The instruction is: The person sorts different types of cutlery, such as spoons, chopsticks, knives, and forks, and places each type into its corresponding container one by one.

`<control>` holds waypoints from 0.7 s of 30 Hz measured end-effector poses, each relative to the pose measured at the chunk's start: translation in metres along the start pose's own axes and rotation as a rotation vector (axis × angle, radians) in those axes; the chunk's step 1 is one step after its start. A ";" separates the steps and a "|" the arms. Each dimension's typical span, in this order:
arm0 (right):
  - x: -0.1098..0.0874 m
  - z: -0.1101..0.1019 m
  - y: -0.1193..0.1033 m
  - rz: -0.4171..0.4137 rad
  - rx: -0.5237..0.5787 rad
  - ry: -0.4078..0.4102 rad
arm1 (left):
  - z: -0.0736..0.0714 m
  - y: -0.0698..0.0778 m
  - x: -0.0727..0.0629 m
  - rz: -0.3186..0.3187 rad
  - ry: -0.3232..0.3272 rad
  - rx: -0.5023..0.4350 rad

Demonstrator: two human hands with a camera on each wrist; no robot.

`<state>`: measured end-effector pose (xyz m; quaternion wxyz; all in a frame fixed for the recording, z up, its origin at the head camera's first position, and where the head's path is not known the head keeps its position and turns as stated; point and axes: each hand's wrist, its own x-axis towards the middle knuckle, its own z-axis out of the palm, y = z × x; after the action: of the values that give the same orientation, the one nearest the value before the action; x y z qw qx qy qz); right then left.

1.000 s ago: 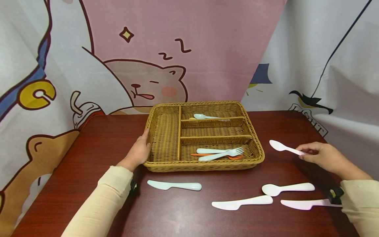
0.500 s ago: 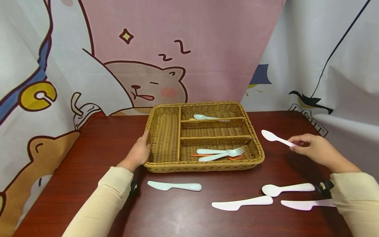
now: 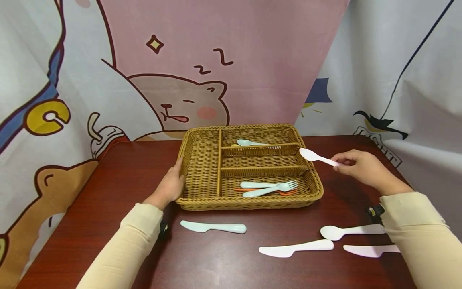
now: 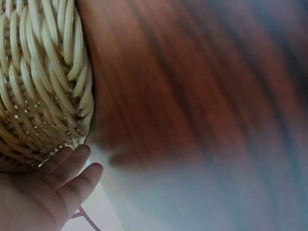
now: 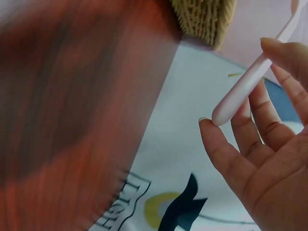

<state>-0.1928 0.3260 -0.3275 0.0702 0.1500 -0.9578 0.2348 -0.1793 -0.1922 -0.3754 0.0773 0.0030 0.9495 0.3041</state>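
In the head view my right hand [image 3: 359, 166] pinches a pale pink spoon [image 3: 317, 157] by its handle. The bowl of the spoon points left and overlaps the right rim of a woven cutlery basket [image 3: 249, 203]. Seen from the right wrist, the thumb and fingers [image 5: 284, 57] hold the handle, with its rounded end toward the palm. My left hand [image 3: 167, 186] rests against the basket's left side, its fingers [image 4: 79, 185] fairly straight beside the wicker wall. Pale green forks [image 3: 285, 186] and an orange piece of cutlery [image 3: 287, 193] lie in the front compartment.
A pale green spoon [image 3: 244, 142] lies in the back compartment. On the table [image 3: 209, 265] in front are a pale green knife [image 3: 213, 227], a white knife [image 3: 296, 248], a white spoon [image 3: 332, 233] and a pale pink knife [image 3: 368, 250]. A printed curtain [image 3: 274, 60] hangs behind.
My right hand has carried the pink spoon left and farther back, from beside the basket to its right rim. The left hand and the basket have stayed in place.
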 end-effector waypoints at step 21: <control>0.055 0.009 -0.055 -0.032 0.013 -0.080 | 0.000 -0.002 0.001 0.012 0.007 0.006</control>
<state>-0.2281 0.2614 -0.3010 0.0346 0.1751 -0.9558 0.2336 -0.1802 -0.1939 -0.3772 0.0725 0.0078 0.9506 0.3018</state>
